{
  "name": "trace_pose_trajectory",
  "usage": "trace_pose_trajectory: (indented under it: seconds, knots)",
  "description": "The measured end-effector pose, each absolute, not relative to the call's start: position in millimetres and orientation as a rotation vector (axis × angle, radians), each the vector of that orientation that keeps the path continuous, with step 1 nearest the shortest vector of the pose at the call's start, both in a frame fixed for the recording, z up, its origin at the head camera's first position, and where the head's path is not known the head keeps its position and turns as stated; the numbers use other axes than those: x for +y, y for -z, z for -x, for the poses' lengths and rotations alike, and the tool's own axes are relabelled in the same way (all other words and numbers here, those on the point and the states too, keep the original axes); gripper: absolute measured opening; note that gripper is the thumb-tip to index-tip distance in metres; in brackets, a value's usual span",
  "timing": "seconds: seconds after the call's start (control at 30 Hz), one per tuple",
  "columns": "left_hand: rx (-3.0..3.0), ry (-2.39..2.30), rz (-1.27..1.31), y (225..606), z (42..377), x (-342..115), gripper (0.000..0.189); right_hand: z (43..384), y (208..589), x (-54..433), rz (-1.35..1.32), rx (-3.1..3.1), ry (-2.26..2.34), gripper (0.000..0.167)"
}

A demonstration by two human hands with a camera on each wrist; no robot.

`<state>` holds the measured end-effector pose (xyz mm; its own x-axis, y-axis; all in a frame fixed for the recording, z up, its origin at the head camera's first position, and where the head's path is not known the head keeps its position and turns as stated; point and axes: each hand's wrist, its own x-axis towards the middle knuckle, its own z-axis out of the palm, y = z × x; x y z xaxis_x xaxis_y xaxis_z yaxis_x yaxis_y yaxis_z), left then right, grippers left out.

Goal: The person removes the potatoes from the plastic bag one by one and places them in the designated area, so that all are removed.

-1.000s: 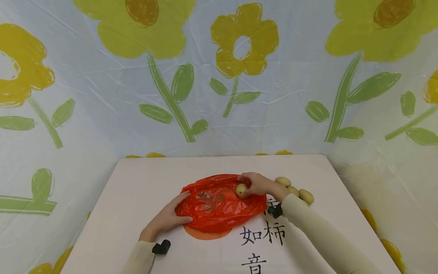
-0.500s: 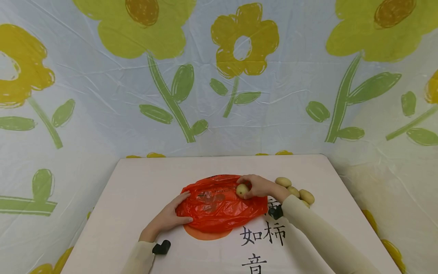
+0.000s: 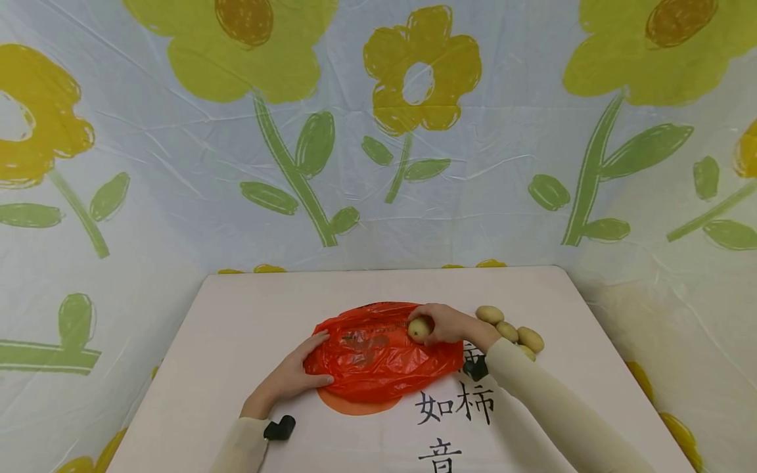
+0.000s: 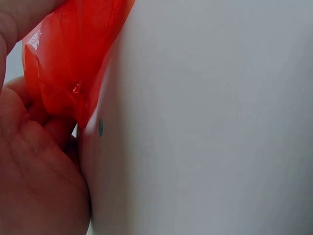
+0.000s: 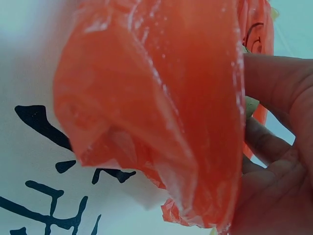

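A crinkled red plastic bag (image 3: pixel 378 358) lies on its side on the table, dark print showing through it. My left hand (image 3: pixel 292 374) holds the bag's left end, thumb toward the near side and fingers toward the far side. In the left wrist view, red film (image 4: pixel 73 54) lies between thumb and fingers. At the bag's right part, my right hand (image 3: pixel 446 323) grips a tan potato (image 3: pixel 418 330) over the red film. In the right wrist view, a bag flap (image 5: pixel 161 98) hides much of that potato; cannot tell how deep in the bag it is.
Several more potatoes (image 3: pixel 529 339) lie in a group beyond the right forearm, partly covered by the sleeve. The pale tabletop (image 3: pixel 236 309) carries black printed characters (image 3: pixel 437 407) and an orange disc (image 3: pixel 357 405) below the bag. A flowered cloth (image 3: pixel 461 197) hangs around the table.
The right hand with the potato has shifted very slightly toward me. The left hand and the bag look almost the same.
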<state>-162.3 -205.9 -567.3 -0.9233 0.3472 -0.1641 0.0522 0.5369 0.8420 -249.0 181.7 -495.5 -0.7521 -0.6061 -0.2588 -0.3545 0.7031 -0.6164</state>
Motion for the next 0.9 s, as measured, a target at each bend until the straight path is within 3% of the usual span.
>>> trace_pose_trajectory:
  seconds: [0.43, 0.9]
  knots:
    - [2.479, -1.315, -0.336, 567, 162, -206, 0.094, 250, 492, 183, 0.726, 2.485, 0.806, 0.048]
    - [2.472, -1.327, -0.318, 568, 162, -206, 0.094, 258, 465, 200, 0.776, 2.473, 0.99, 0.048]
